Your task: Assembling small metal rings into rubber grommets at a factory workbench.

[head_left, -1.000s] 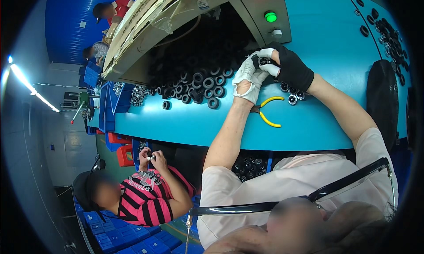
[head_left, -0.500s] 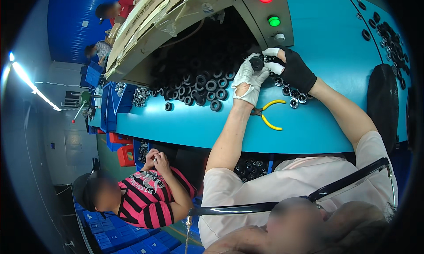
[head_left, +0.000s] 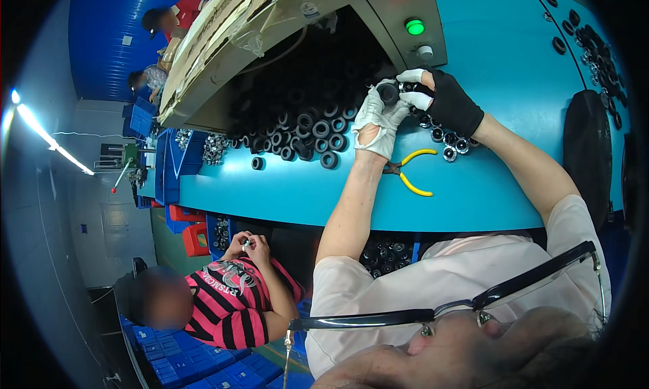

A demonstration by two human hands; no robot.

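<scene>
My left hand [head_left: 376,123], in a white glove with the wrist bare, grips a black rubber ring [head_left: 388,94]. Pressed up against it from the right is my right hand [head_left: 454,106], wearing a black fingerless glove over white-covered fingertips. Its fingers are closed at the ring's right side on a small dark and shiny part, mostly hidden. Several small shiny metal-and-black round parts [head_left: 449,153] lie beneath and beside the right hand. Pliers with yellow handles [head_left: 418,153] rest on the blue table just below the hands.
Loose black rings [head_left: 304,123] spill from a metal machine housing [head_left: 433,24] with red and green lights. More rings and metal parts [head_left: 598,61] lie at the far right, near a black padded object [head_left: 585,159]. A co-worker in a striped shirt [head_left: 230,301] sits at left.
Both my hands stay together around the ring, almost unmoved. The whole view has shifted slightly. The co-worker's hands have moved a little, with a small shiny part now showing in them.
</scene>
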